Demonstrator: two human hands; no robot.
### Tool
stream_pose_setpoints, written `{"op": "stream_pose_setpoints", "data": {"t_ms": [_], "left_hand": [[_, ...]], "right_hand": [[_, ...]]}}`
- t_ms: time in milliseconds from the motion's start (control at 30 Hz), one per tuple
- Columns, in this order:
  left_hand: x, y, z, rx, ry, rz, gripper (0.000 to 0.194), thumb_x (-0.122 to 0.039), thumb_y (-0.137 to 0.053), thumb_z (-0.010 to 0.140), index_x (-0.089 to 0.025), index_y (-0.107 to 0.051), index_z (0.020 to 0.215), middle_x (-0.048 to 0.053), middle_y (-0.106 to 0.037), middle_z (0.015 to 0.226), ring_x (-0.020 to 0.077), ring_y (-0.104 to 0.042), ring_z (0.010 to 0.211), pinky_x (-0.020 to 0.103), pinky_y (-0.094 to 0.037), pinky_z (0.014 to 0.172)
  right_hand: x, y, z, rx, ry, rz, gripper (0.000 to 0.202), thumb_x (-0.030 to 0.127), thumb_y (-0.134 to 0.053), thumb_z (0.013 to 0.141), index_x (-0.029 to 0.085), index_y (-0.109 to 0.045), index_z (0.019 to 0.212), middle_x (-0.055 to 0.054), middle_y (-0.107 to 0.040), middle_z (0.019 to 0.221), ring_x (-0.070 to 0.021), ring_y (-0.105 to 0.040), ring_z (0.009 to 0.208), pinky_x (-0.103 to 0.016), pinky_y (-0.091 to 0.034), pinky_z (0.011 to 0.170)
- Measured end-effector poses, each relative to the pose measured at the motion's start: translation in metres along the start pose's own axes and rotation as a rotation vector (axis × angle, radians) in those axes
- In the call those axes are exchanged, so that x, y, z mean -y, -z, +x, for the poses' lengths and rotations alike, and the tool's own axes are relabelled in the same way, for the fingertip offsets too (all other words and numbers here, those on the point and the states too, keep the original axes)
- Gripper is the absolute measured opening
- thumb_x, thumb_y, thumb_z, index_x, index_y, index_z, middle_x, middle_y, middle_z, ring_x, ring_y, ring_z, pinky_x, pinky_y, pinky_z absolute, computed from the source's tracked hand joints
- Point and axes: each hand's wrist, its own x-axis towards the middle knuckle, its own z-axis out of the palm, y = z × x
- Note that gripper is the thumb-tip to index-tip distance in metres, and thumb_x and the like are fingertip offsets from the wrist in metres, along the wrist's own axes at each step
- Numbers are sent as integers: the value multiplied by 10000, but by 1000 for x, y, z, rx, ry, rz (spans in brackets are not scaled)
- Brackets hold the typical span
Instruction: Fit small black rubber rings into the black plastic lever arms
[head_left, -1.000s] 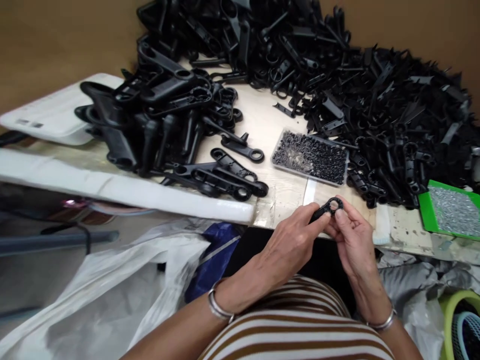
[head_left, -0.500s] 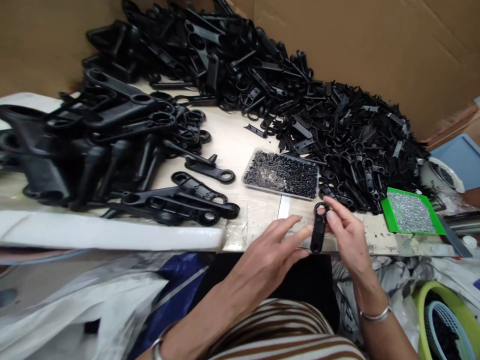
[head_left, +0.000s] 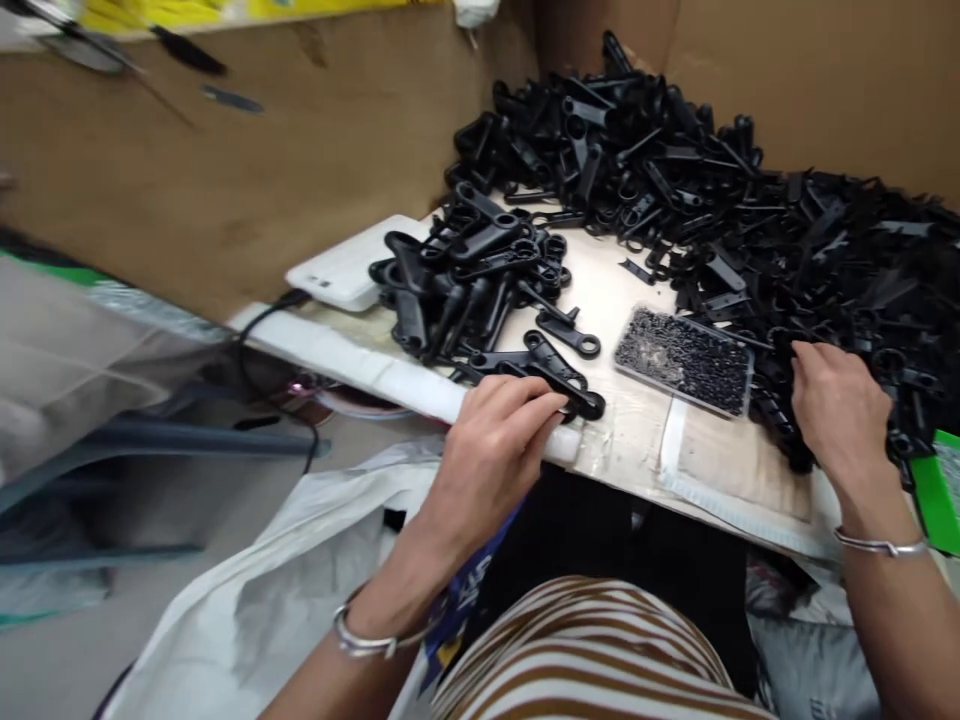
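Note:
My left hand (head_left: 499, 435) is closed at the near end of a small heap of black plastic arms (head_left: 487, 260), its fingertips on one of the long parts at the table's front edge. My right hand (head_left: 840, 410) reaches into the large pile of small black parts (head_left: 817, 240) at the right; its fingers are bent downward and what they grip, if anything, is hidden. Between my hands lies a clear tray of small black pieces (head_left: 682, 360). A long black part with a ring end (head_left: 568, 333) rests left of the tray.
A white box (head_left: 352, 270) with a black cable (head_left: 251, 350) stands at the left. White foam (head_left: 360, 362) lines the front edge. Cardboard walls (head_left: 810, 90) rise behind. A green tray (head_left: 941, 500) is at the right edge.
The view has turned left. My hands have moved apart, the left to the heap of arms and the right to the pile. The small black part between them is no longer seen there.

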Motion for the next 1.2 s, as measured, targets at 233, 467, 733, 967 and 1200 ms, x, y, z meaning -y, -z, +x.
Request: {"op": "stream_pose_setpoints", "data": {"t_ms": [233, 467, 733, 967, 1200], "left_hand": [[3, -7, 10, 144, -49, 67, 212, -72, -478, 911, -180, -622, 1023, 82, -657, 1070, 225, -531, 960, 370, -405, 789], [-2, 3, 34, 498, -108, 112, 234, -77, -450, 943, -176, -619, 1070, 75, -673, 1098, 239, -547, 1019, 411, -312, 827], [35, 2, 47, 549, -67, 78, 310, -285, -562, 944, -170, -571, 1232, 127, -567, 1328, 281, -455, 1281, 422, -348, 970], [28, -5, 54, 619, -40, -17, 200, -241, -561, 934, -131, -643, 1079, 141, -580, 1209, 264, -525, 1135, 391, -461, 958], [17, -13, 52, 572, 67, -132, 149, -210, -558, 933, -124, -660, 999, 95, -598, 1026, 226, -543, 1039, 335, -480, 914]], "right_hand": [[-7, 13, -10, -90, -18, 3, 323, 325, -495, 950, 191, -673, 1184, -123, -688, 1139, -258, -577, 913, -336, -355, 612], [13, 13, -25, -238, 157, 205, 290, 333, -504, 948, 197, -694, 1120, -79, -696, 1142, -245, -619, 928, -350, -493, 759], [28, 16, -40, -250, 263, 411, 259, 256, -568, 921, 190, -674, 1148, -96, -676, 1171, -256, -632, 991, -416, -522, 888], [47, 9, -41, -201, 386, 533, 218, 203, -591, 906, 158, -660, 1108, -95, -664, 1175, -234, -625, 1020, -391, -521, 927], [94, 18, -9, -60, 520, 719, 229, 240, -511, 950, 174, -667, 1105, -97, -662, 1177, -224, -605, 1082, -373, -518, 935]]}}
